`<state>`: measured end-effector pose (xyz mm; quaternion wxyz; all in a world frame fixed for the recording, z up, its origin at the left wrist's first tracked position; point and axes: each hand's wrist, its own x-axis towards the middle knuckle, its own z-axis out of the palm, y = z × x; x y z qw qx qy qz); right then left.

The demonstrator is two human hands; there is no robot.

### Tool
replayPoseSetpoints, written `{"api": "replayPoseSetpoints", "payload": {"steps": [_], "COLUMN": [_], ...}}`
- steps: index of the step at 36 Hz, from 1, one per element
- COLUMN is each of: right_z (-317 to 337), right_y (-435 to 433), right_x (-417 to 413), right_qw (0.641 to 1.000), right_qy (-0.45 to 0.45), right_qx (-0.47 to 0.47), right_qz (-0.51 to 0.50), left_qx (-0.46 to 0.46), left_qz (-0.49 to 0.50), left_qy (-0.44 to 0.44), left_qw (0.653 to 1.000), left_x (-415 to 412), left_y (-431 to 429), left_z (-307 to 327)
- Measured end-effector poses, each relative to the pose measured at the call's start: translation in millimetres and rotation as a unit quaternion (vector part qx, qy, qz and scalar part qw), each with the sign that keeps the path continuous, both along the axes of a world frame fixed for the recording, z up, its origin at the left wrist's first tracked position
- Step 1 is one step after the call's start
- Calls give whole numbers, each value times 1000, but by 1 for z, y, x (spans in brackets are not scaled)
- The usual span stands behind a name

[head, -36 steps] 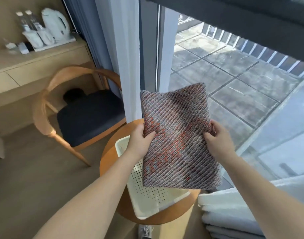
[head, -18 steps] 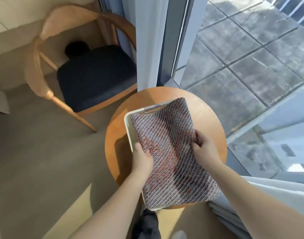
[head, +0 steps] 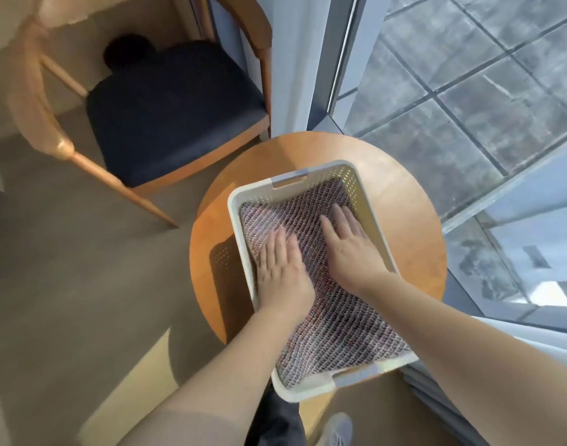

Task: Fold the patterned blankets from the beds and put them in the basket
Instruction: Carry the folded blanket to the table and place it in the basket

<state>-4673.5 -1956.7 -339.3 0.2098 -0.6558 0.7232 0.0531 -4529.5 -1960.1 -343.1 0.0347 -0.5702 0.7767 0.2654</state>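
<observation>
A folded patterned blanket [head: 337,329], woven in grey, red and white, lies flat inside the cream perforated basket [head: 235,217]. The basket stands on a round wooden side table [head: 404,201]. My left hand [head: 280,272] lies palm down on the blanket near the basket's left wall, fingers straight. My right hand [head: 351,249] presses flat on the blanket toward the basket's right wall, fingers straight and spread a little. Neither hand grips the cloth.
A wooden chair with a dark blue seat [head: 173,107] stands left of the table. A white curtain [head: 295,59] and a glass door [head: 468,91] lie behind and to the right. Stacked white bedding [head: 533,355] shows at the lower right. My shoe [head: 335,429] is below the table.
The blanket went from held up in the air down into the basket. Both hands let go of its edges and now lie flat on top of it.
</observation>
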Motion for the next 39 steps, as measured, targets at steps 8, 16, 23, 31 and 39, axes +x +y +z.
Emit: {"api": "replayPoseSetpoints", "payload": {"steps": [8, 16, 23, 31, 39], "right_z": [-69, -80, -64, -73, -20], "right_y": [-25, -6, 69, 74, 76], "right_x": [-12, -13, -18, -20, -17], "right_qw": [990, 994, 986, 980, 995], "right_qy": [117, 96, 70, 101, -6], "right_qx": [28, 13, 40, 67, -48], "right_qz": [75, 57, 147, 155, 90], "left_qx": [16, -11, -20, 5, 72], "left_qz": [-10, 20, 24, 37, 116], "left_qy": [-126, -120, -113, -122, 26], "left_qw": [992, 993, 993, 992, 990], "left_x": [-5, -8, 2, -4, -7], "left_y": [4, 13, 67, 67, 49], "left_z": [-59, -74, -58, -68, -4]}}
